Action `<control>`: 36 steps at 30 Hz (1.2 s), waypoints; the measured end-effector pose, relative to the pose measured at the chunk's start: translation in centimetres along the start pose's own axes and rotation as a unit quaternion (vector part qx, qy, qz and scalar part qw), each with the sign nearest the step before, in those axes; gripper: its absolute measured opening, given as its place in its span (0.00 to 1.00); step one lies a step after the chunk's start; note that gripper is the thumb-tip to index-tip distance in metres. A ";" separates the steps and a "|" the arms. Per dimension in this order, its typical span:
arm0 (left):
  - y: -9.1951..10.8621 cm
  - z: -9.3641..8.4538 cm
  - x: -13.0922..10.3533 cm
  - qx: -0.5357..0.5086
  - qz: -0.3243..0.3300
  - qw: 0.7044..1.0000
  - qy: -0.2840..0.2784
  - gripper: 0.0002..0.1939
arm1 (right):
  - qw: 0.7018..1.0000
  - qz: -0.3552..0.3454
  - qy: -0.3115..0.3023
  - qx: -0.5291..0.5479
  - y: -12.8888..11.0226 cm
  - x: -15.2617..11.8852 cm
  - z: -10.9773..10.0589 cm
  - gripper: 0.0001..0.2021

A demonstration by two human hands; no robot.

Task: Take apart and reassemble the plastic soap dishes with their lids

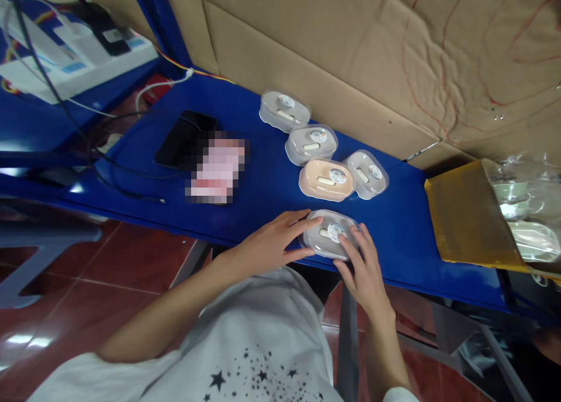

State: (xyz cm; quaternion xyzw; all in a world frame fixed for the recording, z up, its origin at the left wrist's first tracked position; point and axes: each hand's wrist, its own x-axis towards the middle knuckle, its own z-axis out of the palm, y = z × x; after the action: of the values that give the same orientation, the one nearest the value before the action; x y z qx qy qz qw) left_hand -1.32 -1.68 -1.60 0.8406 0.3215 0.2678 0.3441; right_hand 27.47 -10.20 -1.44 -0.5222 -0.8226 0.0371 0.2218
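A: Where is the near case [322,249] placed?

B: It is set at the near edge of the blue table [258,206], in front of the person's body. Its grey base is covered by a clear lid, on which a white round sticker [336,232] is seen.

A: How is it touched?

B: Its left end is bracketed by the left hand [276,239], which is held partly open, one finger laid on the lid and the thumb kept low, by the near side. The lid beside the sticker is touched by a finger of the right hand [364,264], which is also partly open, its fingers spread about the right end. Nothing is enclosed in either hand.

A: What is arranged beyond it?

B: A peach case [315,183] is flanked on its right by a tilted grey case [369,174]. Two more grey cases [302,151] are lined up toward the brown cardboard [324,57].

A: And at the sides?

B: On the left, a black device [179,142] is partly covered by a blurred patch, and a white power strip [103,63] is seen farther off. On the right, wrapped cases [537,241] are contained in an open box [467,215].
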 end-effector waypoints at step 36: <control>-0.1 -5.3 9.4 0.301 0.100 0.948 0.008 0.38 | 0.987 0.084 0.045 -0.133 13.6 8.2 -5.4 0.34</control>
State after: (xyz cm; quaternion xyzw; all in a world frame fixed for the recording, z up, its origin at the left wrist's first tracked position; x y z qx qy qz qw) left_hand 1.18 7.36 3.72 0.9308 0.3039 0.1984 0.0437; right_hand 38.15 2.23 2.09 -0.6154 -0.7627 -0.0773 0.1832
